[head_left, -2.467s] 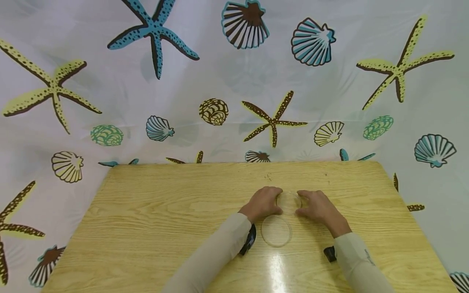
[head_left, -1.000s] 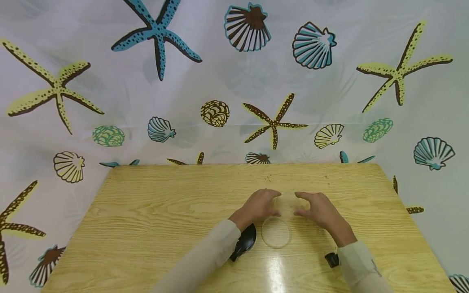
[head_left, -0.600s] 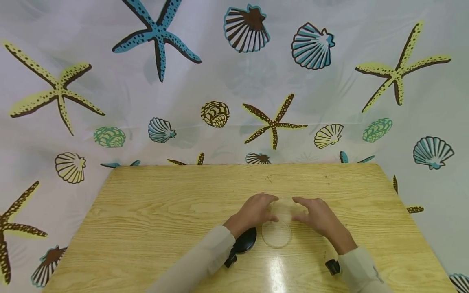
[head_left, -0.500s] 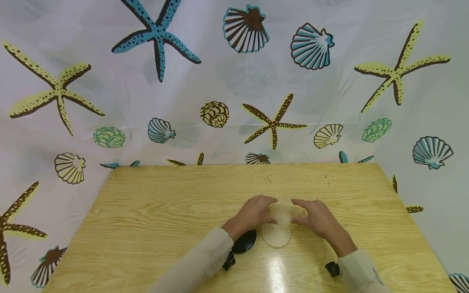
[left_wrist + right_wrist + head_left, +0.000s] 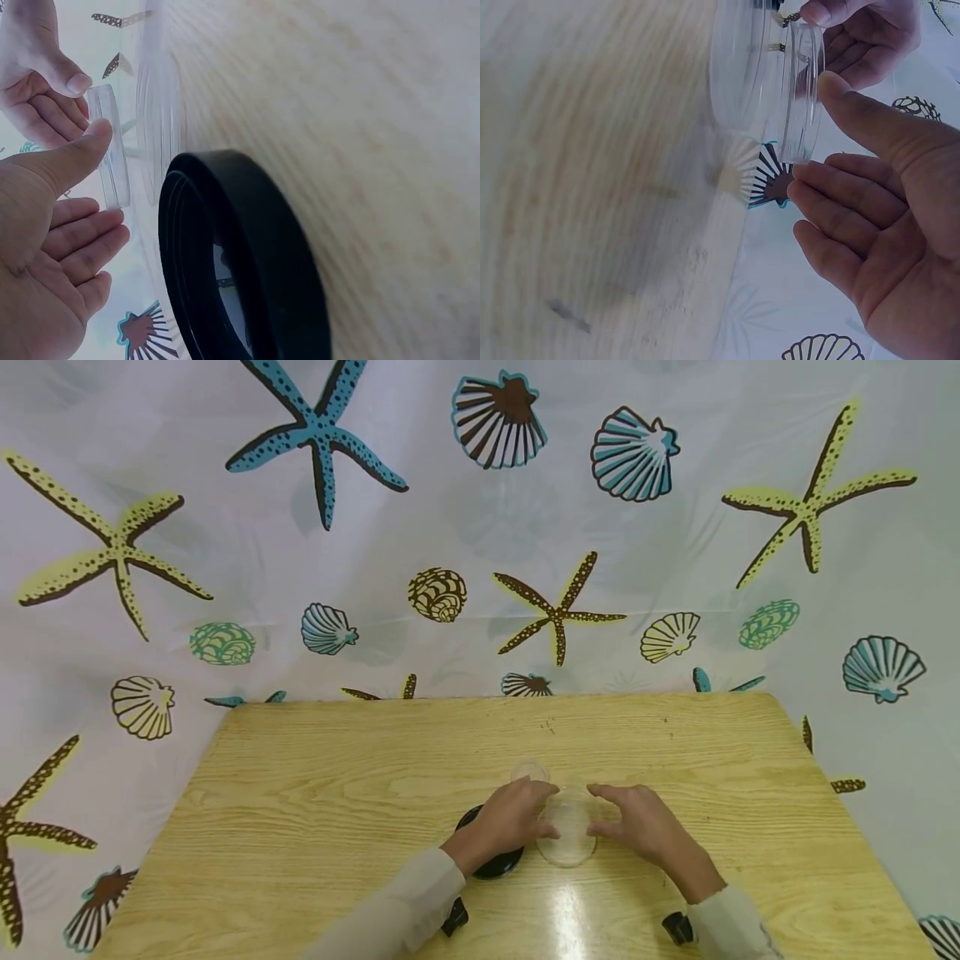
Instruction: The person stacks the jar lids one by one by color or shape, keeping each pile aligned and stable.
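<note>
A clear, shallow round dish (image 5: 802,97) is held edge to edge between my two hands. My left hand (image 5: 510,817) pinches its left rim with thumb and fingers, and my right hand (image 5: 643,825) pinches the right rim. The dish hangs level, close above a wider clear round dish (image 5: 566,863) lying on the table. Under my left wrist lies a black round piece with a raised rim (image 5: 289,247), its inside glossy; part of it is hidden by the forearm in the head view.
A smaller clear disc (image 5: 529,768) lies just behind my left hand. The wooden table (image 5: 337,793) ends at a white curtain (image 5: 420,510) printed with shells and starfish. Black wrist cameras (image 5: 678,928) hang below both sleeves.
Both hands have carried the clear dish toward me, from behind the wider dish to over it. The smaller disc and more of the black piece have come into view.
</note>
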`<state>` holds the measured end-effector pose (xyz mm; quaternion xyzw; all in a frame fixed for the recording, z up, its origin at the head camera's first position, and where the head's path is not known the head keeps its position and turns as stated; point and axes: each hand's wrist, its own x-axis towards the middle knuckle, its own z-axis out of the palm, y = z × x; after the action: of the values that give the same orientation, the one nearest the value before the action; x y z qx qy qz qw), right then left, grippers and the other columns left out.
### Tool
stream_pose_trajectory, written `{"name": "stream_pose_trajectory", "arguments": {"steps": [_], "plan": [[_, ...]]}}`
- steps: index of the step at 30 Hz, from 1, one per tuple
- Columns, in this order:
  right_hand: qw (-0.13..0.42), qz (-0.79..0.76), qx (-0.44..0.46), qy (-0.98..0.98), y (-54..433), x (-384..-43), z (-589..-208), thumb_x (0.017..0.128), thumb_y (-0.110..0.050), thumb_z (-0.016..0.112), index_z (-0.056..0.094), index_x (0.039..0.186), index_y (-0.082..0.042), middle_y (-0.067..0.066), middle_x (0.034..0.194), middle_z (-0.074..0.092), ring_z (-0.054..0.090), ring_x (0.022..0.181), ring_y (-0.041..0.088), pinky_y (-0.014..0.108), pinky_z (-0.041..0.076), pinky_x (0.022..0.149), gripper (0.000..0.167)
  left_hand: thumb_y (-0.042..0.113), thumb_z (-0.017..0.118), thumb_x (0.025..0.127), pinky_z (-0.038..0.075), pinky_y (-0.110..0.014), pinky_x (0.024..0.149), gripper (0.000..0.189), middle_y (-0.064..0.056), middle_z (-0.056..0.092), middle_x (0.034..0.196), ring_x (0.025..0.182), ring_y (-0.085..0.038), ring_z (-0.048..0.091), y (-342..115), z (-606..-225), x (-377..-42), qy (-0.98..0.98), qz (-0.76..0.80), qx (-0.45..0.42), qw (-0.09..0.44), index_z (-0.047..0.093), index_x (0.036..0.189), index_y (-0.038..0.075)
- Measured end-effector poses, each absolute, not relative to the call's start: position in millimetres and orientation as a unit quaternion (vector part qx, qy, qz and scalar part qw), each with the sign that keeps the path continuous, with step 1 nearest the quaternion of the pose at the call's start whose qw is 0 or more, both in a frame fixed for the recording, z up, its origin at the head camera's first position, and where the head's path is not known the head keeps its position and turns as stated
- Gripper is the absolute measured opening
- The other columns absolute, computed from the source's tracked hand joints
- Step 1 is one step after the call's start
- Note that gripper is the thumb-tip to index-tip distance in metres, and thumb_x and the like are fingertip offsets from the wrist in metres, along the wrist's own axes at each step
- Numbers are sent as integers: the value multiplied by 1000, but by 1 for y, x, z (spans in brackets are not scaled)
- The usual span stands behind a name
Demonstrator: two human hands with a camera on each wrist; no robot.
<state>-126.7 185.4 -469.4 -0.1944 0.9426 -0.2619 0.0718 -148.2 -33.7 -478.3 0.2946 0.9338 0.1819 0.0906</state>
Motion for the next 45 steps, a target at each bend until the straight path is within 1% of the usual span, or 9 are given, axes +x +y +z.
{"name": "stream_pose_trajectory", "arguments": {"steps": [6, 9, 13, 17, 23, 32, 38, 45], "plan": [[57, -254, -220, 940, 185, -121, -474, 80, -30, 75, 61, 126, -5, 14, 116, 68, 67, 100, 30, 44, 55, 85, 54, 37, 76, 79, 36, -35, 113, 61, -4, 63, 126, 116, -16, 60, -37, -480, -141, 932, 182, 300, 85, 58, 129, 9], [50, -252, -230, 939, 184, -119, -477, 79, -30, 76, 62, 125, -4, 13, 115, 68, 67, 100, 29, 44, 56, 84, 55, 38, 76, 79, 37, -35, 113, 61, -3, 63, 127, 119, -17, 58, -39, -483, -139, 933, 182, 298, 90, 58, 129, 9], [42, -246, -234, 940, 182, -116, -481, 77, -31, 77, 62, 124, -4, 13, 116, 68, 68, 101, 28, 42, 56, 84, 56, 39, 75, 79, 40, -37, 110, 61, -2, 62, 128, 121, -18, 57, -41, -487, -136, 933, 184, 292, 98, 58, 130, 11], [43, -244, -235, 940, 180, -114, -483, 76, -31, 78, 63, 123, -5, 12, 115, 69, 68, 101, 28, 42, 56, 85, 56, 39, 76, 78, 40, -37, 110, 60, -1, 63, 126, 116, -16, 59, -43, -490, -134, 931, 189, 298, 96, 59, 128, 11], [37, -239, -243, 940, 179, -113, -484, 75, -29, 79, 64, 121, -4, 12, 115, 69, 67, 101, 28, 42, 55, 86, 54, 40, 76, 78, 38, -36, 112, 58, -1, 66, 119, 110, -13, 62, -43, -491, -130, 931, 151, 325, 65, 61, 125, 9], [35, -231, -248, 940, 178, -114, -487, 74, -29, 80, 63, 121, -3, 12, 115, 69, 68, 101, 28, 40, 56, 86, 56, 43, 74, 79, 38, -34, 111, 59, -2, 64, 124, 116, -14, 59, -44, -491, -126, 934, 107, 339, 43, 60, 126, 9], [46, -234, -231, 943, 179, -115, -481, 75, -29, 80, 64, 122, -4, 12, 115, 69, 67, 102, 27, 41, 56, 86, 55, 42, 74, 79, 38, -33, 111, 59, -2, 65, 121, 115, -15, 60, -45, -488, -128, 932, 111, 343, 34, 60, 125, 8], [48, -237, -231, 942, 181, -123, -476, 78, -28, 78, 63, 122, -3, 13, 114, 69, 67, 100, 30, 45, 55, 85, 53, 40, 74, 80, 41, -35, 109, 60, -6, 63, 127, 120, -20, 57, -52, -486, -134, 938, 141, 313, 42, 58, 128, 7]]}}
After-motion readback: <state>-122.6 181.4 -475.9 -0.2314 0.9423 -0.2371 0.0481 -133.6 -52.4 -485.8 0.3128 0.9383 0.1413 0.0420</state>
